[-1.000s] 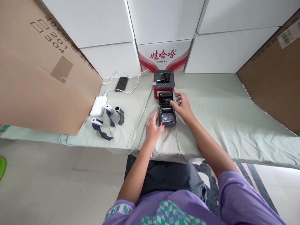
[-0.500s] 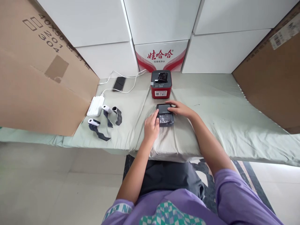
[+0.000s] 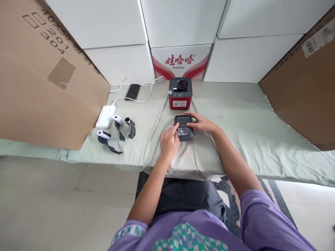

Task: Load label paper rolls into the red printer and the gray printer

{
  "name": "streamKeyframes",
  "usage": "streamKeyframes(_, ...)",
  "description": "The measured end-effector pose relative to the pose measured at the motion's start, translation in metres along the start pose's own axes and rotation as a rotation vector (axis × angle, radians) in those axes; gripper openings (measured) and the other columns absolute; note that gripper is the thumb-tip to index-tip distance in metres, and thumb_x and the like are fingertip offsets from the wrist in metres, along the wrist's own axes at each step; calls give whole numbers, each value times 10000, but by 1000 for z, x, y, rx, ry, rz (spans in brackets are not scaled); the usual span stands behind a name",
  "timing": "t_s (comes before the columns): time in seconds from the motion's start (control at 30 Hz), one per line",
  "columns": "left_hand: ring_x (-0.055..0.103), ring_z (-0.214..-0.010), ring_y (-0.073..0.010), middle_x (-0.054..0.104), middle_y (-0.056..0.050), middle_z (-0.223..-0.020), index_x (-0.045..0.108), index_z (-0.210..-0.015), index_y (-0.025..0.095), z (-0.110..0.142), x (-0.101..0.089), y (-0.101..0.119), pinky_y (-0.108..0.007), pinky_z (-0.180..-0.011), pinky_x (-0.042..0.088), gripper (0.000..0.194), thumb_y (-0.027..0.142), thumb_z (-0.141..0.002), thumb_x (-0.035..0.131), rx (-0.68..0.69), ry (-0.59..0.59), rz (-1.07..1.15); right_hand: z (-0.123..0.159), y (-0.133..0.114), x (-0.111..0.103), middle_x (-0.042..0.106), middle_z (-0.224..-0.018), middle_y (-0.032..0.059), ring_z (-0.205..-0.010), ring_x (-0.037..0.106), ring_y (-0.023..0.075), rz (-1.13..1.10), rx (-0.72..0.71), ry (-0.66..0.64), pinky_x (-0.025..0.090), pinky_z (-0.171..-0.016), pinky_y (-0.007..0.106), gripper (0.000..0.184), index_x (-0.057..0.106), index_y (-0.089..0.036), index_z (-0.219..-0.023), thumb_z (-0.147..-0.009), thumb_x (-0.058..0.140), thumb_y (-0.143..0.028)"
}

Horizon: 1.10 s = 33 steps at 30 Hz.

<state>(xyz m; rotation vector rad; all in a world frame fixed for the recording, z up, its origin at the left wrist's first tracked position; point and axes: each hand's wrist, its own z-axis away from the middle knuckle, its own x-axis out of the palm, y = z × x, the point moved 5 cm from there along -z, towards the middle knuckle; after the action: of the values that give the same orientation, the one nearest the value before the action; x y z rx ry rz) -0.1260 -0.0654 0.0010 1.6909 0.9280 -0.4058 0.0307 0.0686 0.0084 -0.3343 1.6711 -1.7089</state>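
A dark device with a screen and a keypad (image 3: 184, 131) lies flat on the cloth in front of me. Something shiny and crinkled, like clear film, covers its keys. My left hand (image 3: 169, 139) holds the device's left side, its thumb reaching over the front near the top of the keypad. From the right, my right hand (image 3: 201, 123) grips the upper corner, with the index finger along the far edge and the thumb on the face beside the screen. Just behind the device stands a red and black box-shaped machine (image 3: 180, 94) with a label on its front.
On the left lie a black phone (image 3: 132, 92), a white power bank (image 3: 106, 117) with a white cable, and several white-ended devices with dark straps (image 3: 119, 120). White boxes (image 3: 119, 64) line the back. Large cardboard boxes (image 3: 52, 104) flank both sides of the cloth-covered table (image 3: 235, 139).
My left thumb has shifted from the device's left edge onto its face, near the keypad. My right hand keeps its hold. The view has shifted slightly.
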Motion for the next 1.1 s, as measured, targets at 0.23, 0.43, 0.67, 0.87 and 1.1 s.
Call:
streamKeyframes(0.23, 631, -1378, -264, 628, -136, -1510, 558, -1529, 215, 6, 1, -1, -480, -1157, 489, 526, 161, -1025, 418, 14, -24, 38, 24, 14, 22, 719, -1368, 106, -695, 720, 203, -59, 21, 375, 667, -762, 445, 602, 665, -236, -1417, -855, 713, -447)
streamKeyframes(0.43, 613, -1400, -309, 618, -173, -1508, 548, -1546, 158, 0, 2, 29, -455, -1155, 521, 564, 165, -985, 491, 12, -130, 183, 63, -1, 17, 696, -1428, 114, -1189, 733, 334, -85, -40, 627, 561, -1093, 521, 578, 712, -200, -1382, -885, 679, -493)
streamKeyframes(0.67, 674, -1313, -328, 577, -199, -1548, 514, -1579, 157, -39, 53, 110, -440, -1127, 534, 554, 206, -1029, 464, 128, -284, 168, 107, 12, -77, 716, -1398, 119, -1368, 634, 321, -44, -78, 933, 411, -1238, 515, 524, 755, -165, -1300, -855, 687, -434)
streamKeyframes(0.87, 733, -1201, -347, 550, -219, -1567, 502, -1591, 202, -56, 116, 142, -479, -1071, 554, 555, 243, -1042, 431, 186, -448, 44, 123, 73, -123, 721, -1390, 120, -1365, 637, 320, -83, -1, 1059, 394, -1235, 542, 545, 744, -149, -1284, -818, 651, -417)
streamKeyframes(1.1, 686, -1290, -274, 598, -126, -1548, 583, -1521, 246, -67, 105, 113, -419, -1103, 540, 531, 181, -1012, 446, 246, -475, 162, 141, 46, -148, 749, -1308, 152, -1267, 689, 318, 219, 147, 1097, 480, -1163, 550, 462, 744, -168, -1231, -820, 643, -353)
